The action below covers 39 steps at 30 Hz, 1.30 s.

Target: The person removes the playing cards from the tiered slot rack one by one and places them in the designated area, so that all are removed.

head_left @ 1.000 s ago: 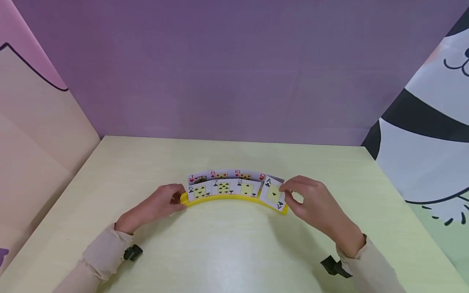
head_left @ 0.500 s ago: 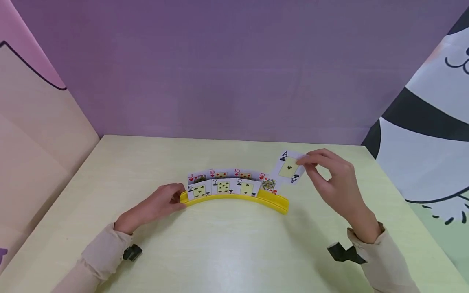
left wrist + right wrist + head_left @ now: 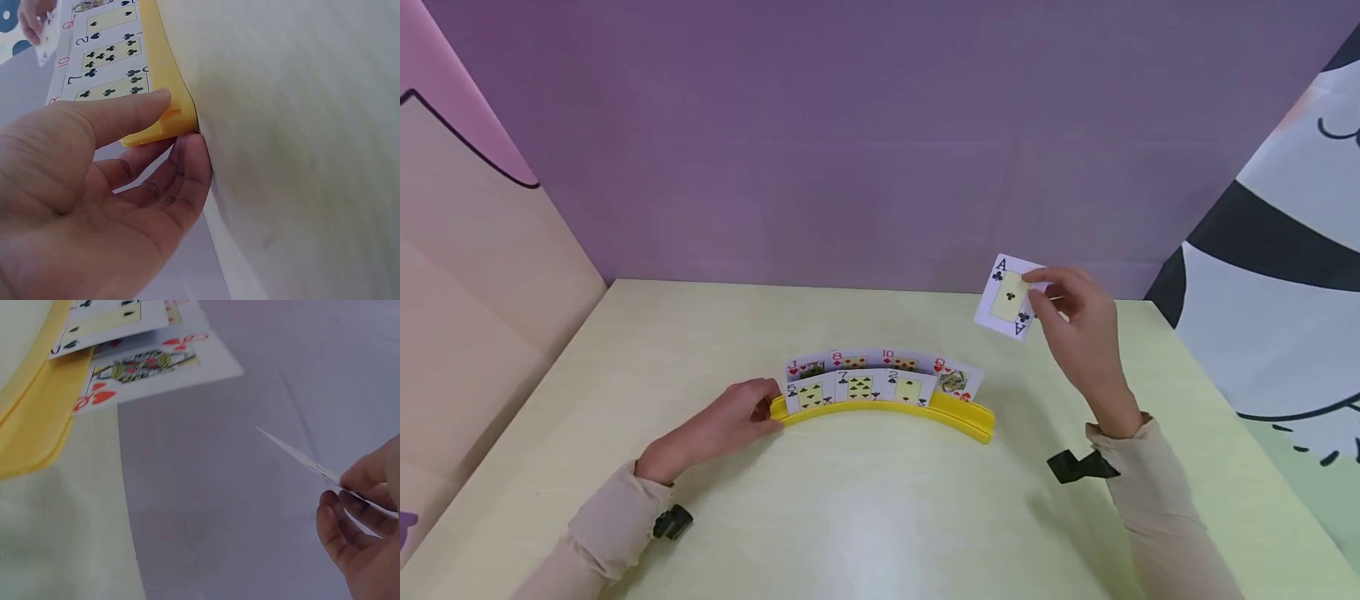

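Observation:
A curved yellow card holder (image 3: 966, 417) stands on the table with two rows of playing cards. Its front row shows the five (image 3: 810, 394), seven (image 3: 858, 387) and two (image 3: 910, 388); behind them are a jack, an eight, a ten and the queen of hearts (image 3: 955, 381). My left hand (image 3: 722, 429) grips the holder's left end, the thumb (image 3: 134, 115) on its front and the fingers curled behind. Raised above the table's back right, my right hand (image 3: 1078, 329) pinches the ace of clubs (image 3: 1009, 296) by its edge. In the right wrist view this card appears nearly edge-on.
The pale table (image 3: 850, 517) meets a purple wall (image 3: 880, 150) at its back edge. Printed side panels stand left and right, the right one with a black and white figure (image 3: 1285, 308). A dark wrist camera (image 3: 1082, 467) sits at the right sleeve.
My right hand has lifted the ace of clubs out of the holder's right front slot and carried it up and back, baring the queen. The left hand keeps its grip.

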Available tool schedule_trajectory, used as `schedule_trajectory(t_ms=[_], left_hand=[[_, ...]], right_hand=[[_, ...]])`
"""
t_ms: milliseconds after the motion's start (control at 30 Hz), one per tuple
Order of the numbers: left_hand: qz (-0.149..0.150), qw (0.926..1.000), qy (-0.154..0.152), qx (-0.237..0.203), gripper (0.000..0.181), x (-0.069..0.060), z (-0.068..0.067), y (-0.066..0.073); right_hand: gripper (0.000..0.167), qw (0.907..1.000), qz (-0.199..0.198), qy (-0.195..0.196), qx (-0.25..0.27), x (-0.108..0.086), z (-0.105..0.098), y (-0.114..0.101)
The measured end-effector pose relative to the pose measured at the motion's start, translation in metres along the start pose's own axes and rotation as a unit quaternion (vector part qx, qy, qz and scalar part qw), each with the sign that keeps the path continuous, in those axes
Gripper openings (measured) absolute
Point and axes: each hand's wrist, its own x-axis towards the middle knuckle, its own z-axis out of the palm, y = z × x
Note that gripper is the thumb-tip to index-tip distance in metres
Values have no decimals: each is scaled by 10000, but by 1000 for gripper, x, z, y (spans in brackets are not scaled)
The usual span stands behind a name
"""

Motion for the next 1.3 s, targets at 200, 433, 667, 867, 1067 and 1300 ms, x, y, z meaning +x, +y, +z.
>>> schedule_trajectory(t_ms=[200, 433, 667, 867, 1067, 1300], left_hand=[[28, 9999, -27, -98, 20, 2, 3, 3], [-10, 10000, -56, -32, 20, 6, 3, 4], [65, 10000, -46, 26, 20, 4, 2, 0], [67, 10000, -12, -7, 22, 4, 2, -1], [16, 10000, -17, -13, 22, 6, 3, 0], [0, 10000, -9, -18, 21, 9, 3, 0]], right_hand=[[27, 9991, 205, -355, -144, 1, 15, 33], [17, 9958, 708, -521, -264, -7, 28, 68], [27, 9785, 1301, -1458, -665, -9, 34, 89], [43, 9477, 1608, -2574, -986, -11, 37, 102], [44, 9331, 1360, -2941, -1557, -13, 41, 112], [38, 9390, 686, -2896, -1722, -12, 41, 114]])
